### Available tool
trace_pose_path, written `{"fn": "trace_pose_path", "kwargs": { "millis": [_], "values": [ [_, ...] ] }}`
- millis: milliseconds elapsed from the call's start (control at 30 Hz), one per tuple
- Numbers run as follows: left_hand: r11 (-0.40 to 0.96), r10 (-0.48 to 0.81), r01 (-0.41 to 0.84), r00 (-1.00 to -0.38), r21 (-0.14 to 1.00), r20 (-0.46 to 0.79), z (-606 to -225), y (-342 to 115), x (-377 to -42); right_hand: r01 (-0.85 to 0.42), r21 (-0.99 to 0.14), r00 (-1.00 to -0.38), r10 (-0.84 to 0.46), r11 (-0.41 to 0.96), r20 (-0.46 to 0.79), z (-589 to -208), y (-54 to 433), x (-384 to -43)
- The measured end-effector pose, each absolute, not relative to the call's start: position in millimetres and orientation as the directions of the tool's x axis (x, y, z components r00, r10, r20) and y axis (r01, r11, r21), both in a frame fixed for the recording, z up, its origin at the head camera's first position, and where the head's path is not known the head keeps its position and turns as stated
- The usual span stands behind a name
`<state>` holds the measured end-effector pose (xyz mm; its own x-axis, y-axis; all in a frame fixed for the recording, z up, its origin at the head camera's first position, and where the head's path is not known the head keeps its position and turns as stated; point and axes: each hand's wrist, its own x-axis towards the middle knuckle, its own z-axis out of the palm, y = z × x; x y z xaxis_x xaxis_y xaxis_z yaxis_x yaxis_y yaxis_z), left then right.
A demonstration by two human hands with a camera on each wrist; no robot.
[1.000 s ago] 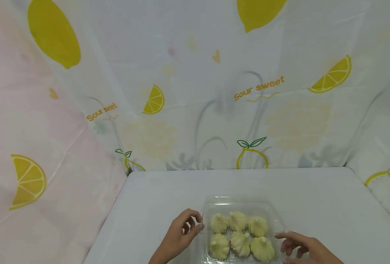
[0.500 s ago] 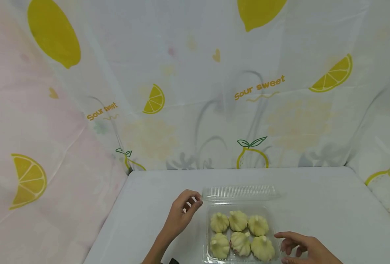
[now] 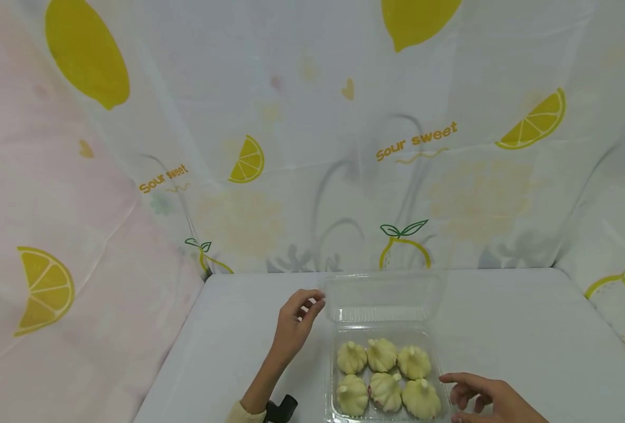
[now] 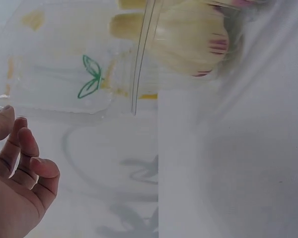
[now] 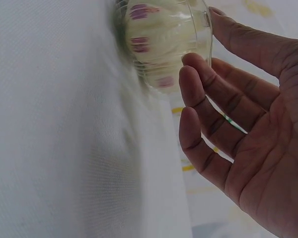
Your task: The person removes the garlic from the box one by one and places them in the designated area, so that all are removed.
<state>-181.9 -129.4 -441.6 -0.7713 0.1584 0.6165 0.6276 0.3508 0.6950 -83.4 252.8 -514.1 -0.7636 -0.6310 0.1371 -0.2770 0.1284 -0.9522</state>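
Fabric (image 3: 302, 205) with lemons (image 3: 87, 56) backs a white table (image 3: 503, 323) bearing a clear container (image 3: 397, 326).

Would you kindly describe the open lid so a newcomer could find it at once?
On the white table sits a clear container holding six garlic bulbs. Beyond its far edge, beside the left hand, is the lid: the clear half without bulbs.

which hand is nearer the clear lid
The left hand: it is at the lid's left edge. The right hand is by the box's right side, farther from the lid.
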Motion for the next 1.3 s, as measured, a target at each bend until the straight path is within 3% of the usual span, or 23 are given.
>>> {"fn": "trace_pose_path", "kwargs": {
  "millis": [333,800,1033,1300],
  "values": [
    [0.326,0.11,0.532,-0.843,0.782,0.527,-481.3,-130.9,-202.0,-0.275,-0.952,-0.77,-0.623,0.132,0.136,-516.2,253.1,-82.3],
    [0.314,0.096,0.448,-0.892,0.837,0.441,-505.3,-129.6,-200.8,-0.309,-0.944,-0.762,-0.624,0.112,0.175,-517.7,252.2,-82.4],
    [0.283,0.087,0.402,-0.915,0.871,0.394,-478.4,-121.0,-182.4,-0.306,-0.947,-0.76,-0.624,0.094,0.184,-516.9,251.0,-81.9],
    [0.304,0.059,0.323,-0.945,0.896,0.321,-512.5,-125.0,-200.5,-0.317,-0.943,-0.761,-0.621,0.102,0.189,-518.2,251.4,-81.9]
  ]
}}
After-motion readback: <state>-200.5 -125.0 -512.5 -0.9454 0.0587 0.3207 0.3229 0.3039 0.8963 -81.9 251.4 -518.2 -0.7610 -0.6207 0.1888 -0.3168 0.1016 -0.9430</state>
